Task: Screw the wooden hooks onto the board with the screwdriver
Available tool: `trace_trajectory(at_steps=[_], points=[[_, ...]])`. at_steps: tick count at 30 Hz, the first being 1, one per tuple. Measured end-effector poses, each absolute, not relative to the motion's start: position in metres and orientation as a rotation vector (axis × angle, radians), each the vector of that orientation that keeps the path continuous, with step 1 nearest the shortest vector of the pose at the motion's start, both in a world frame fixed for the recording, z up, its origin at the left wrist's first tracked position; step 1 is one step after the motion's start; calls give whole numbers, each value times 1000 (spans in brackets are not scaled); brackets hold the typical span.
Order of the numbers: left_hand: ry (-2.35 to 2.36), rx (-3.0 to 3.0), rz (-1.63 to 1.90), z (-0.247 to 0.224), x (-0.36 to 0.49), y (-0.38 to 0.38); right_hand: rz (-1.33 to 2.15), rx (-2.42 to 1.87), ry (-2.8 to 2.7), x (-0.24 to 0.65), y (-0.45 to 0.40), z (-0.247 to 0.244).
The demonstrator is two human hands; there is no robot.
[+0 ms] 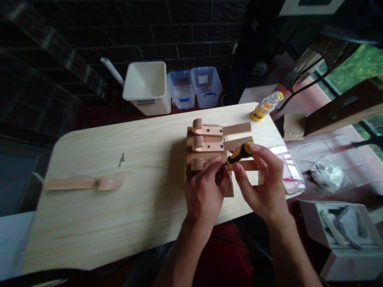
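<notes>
My right hand (266,179) grips a yellow-and-black screwdriver (241,153) by its handle, tilted with its tip toward my left hand. The fingers of my left hand (206,191) are pinched together around the screwdriver's tip; what they hold there is hidden. Both hands are over a brown wooden block (211,157). Across it lie three curled wooden pieces with flat tails. The far piece (214,130) and the middle piece (214,146) each show two dark screw holes or heads. My left fingers partly cover the near piece (196,164).
On the pale wooden table (143,207) lie a loose curled wooden piece (72,183) and a few small screws (121,160) at left. A clear bottle-shaped container (267,105) and a phone (285,167) sit at right. Plastic bins (146,81) stand behind; an open box (344,227) is at lower right.
</notes>
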State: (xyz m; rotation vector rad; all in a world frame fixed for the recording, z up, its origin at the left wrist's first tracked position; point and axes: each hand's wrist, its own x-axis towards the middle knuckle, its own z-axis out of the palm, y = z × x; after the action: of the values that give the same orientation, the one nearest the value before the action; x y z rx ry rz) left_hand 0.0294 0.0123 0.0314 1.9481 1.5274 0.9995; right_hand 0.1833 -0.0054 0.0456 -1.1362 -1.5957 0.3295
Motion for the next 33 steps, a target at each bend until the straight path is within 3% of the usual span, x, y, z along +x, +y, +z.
trace_trajectory(at_steps=[33], points=[[1529,1948,990,30,29,13,302,-1158,-1610,183,-4,45]])
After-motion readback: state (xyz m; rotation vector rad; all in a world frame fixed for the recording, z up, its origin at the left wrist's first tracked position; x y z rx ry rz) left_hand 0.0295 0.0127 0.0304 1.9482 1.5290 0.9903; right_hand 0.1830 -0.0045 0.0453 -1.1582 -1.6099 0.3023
